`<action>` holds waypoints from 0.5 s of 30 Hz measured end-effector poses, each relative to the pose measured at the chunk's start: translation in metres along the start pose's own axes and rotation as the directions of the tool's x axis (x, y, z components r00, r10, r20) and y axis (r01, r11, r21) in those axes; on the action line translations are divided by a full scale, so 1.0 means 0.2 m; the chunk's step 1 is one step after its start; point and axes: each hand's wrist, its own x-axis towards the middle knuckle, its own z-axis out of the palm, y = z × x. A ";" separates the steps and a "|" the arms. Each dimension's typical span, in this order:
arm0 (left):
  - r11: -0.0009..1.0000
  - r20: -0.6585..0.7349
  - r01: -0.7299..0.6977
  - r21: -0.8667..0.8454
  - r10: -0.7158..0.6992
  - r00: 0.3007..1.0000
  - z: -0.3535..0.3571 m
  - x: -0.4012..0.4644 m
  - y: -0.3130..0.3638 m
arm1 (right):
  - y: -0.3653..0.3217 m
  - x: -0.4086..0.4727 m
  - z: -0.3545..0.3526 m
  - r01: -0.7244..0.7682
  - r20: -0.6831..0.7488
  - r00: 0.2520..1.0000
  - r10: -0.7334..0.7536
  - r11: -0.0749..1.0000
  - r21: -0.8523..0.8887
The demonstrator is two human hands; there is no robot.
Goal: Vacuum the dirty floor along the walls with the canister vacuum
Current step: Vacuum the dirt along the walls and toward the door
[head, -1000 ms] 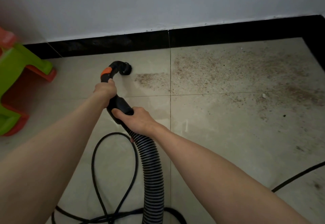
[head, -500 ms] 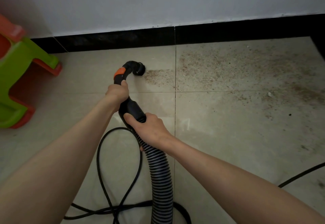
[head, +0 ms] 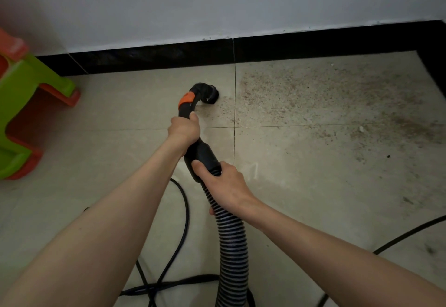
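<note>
The nozzle (head: 209,94) has travelled right along the floor (head: 120,150) since a second ago, and now sits at the left fringe of the dirt patch (head: 325,104), just short of the tile seam; the strip it crossed looks clean. The step in hand appears to be a rightward sweep parallel to the black baseboard (head: 154,57). Most grit lies ahead, running toward the floor's far right corner, so the next move likely calls for steady passes that way, then closer in against the baseboard. Open tile lies to the right; a green and orange stool (head: 26,104) stands well apart at the left edge. The ribbed hose (head: 233,241) trails back beside a looped power cord (head: 183,212). The right hand (head: 224,183) grips the cuff where hose meets handle; the left hand (head: 184,129) is wrapped round the curved handle (head: 187,104).
</note>
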 end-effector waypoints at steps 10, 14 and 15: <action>0.997 0.017 -0.047 0.060 0.046 0.999 0.12 -0.09 0.09 | 0.06 -0.03 -0.10 0.002 -0.028 1.000 0.000 0.999 0.053; 0.996 0.022 -0.060 0.067 0.059 0.998 0.15 -0.11 0.09 | 0.09 -0.04 -0.11 0.005 -0.042 0.999 -0.002 0.997 0.077; 0.996 0.024 -0.061 0.065 0.060 0.998 0.15 -0.11 0.09 | 0.09 -0.04 -0.11 0.007 -0.044 0.999 -0.003 0.997 0.078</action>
